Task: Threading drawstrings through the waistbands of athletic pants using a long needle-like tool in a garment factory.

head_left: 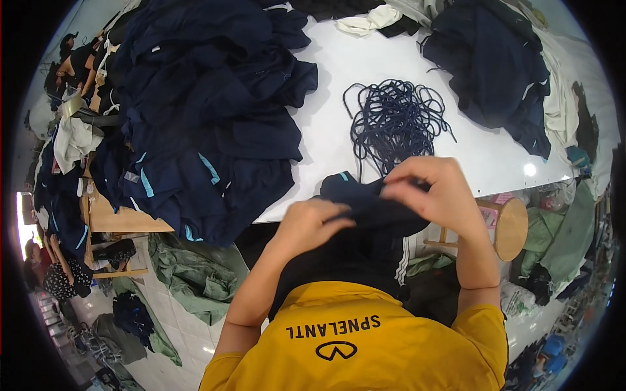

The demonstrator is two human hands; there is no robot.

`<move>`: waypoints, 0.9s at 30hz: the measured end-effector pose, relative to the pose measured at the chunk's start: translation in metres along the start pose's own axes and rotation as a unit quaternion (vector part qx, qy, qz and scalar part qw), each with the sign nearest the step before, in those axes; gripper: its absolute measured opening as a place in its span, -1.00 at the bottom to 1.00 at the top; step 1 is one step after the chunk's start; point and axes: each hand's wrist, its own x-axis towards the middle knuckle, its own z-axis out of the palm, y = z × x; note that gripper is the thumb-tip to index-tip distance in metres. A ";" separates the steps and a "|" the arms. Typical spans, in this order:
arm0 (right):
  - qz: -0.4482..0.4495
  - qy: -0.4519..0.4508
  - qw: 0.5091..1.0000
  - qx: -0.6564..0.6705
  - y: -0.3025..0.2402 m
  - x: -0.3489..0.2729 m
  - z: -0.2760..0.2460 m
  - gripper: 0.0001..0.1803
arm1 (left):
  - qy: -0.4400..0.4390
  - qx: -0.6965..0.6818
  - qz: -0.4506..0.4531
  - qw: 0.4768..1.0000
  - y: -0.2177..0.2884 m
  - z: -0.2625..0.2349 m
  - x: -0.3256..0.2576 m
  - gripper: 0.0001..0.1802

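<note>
Positioning navy cloth (370,203) by the cords (396,133), it seems, you hold left hand (310,225) and right hand (438,190) apart, grips unclear; next probably needs steady pinching.

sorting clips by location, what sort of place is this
Most likely a garment workshop: a big heap of navy clothes and a tangle of navy cords lie on a white table.

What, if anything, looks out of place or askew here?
Mostly the crumpled grey-green fabric on the pale tiled floor, lower left: it looks dropped rather than stored. The thin navy cords on the white table form a loose tangle. No spill or damage is evident.
</note>
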 end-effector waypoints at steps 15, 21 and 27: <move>0.022 -0.067 0.989 0.131 -0.033 -0.007 0.016 -0.25 | 0.183 0.016 -0.057 0.981 0.011 -0.078 -0.016 -0.80; 0.079 -0.116 0.947 0.289 -0.020 -0.018 0.010 -0.28 | 0.284 0.264 -0.006 0.922 0.016 -0.170 -0.006 -0.75; -0.242 0.216 0.922 0.212 -0.027 0.000 0.035 0.43 | 0.221 0.269 0.333 0.876 0.058 -0.127 0.066 -0.75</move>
